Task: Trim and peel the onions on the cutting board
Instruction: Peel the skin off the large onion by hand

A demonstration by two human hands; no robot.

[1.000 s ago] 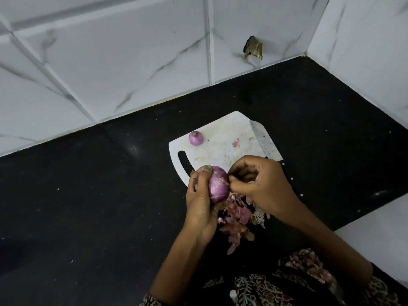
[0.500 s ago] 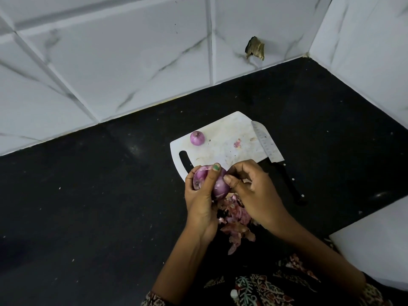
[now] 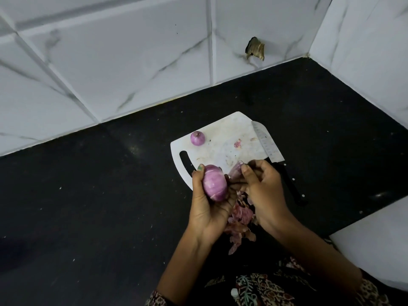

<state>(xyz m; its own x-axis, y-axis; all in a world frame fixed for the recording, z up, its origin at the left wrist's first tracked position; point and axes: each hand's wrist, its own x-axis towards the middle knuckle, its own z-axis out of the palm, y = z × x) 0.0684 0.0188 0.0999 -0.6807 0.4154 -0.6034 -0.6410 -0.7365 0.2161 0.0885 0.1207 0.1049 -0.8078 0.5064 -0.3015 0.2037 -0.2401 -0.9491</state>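
Note:
My left hand (image 3: 206, 205) grips a purple onion (image 3: 214, 185) just in front of the white cutting board (image 3: 223, 133). My right hand (image 3: 263, 188) pinches a strip of onion skin (image 3: 235, 170) that stands off the onion's right side. A second, smaller onion (image 3: 197, 138) sits on the board's far left corner. A knife lies along the board's right edge, its blade (image 3: 266, 142) on the board and its black handle (image 3: 291, 186) on the counter behind my right hand.
A heap of pink peels (image 3: 239, 219) lies on the black counter (image 3: 88, 195) under my hands. Small onion scraps (image 3: 237, 143) dot the board. White tiled walls close the back and right, and a white block (image 3: 375, 239) stands at the near right.
My right hand has pulled a strip of skin away from the onion to the right. My left hand has turned the onion, and more of its peeled surface shows.

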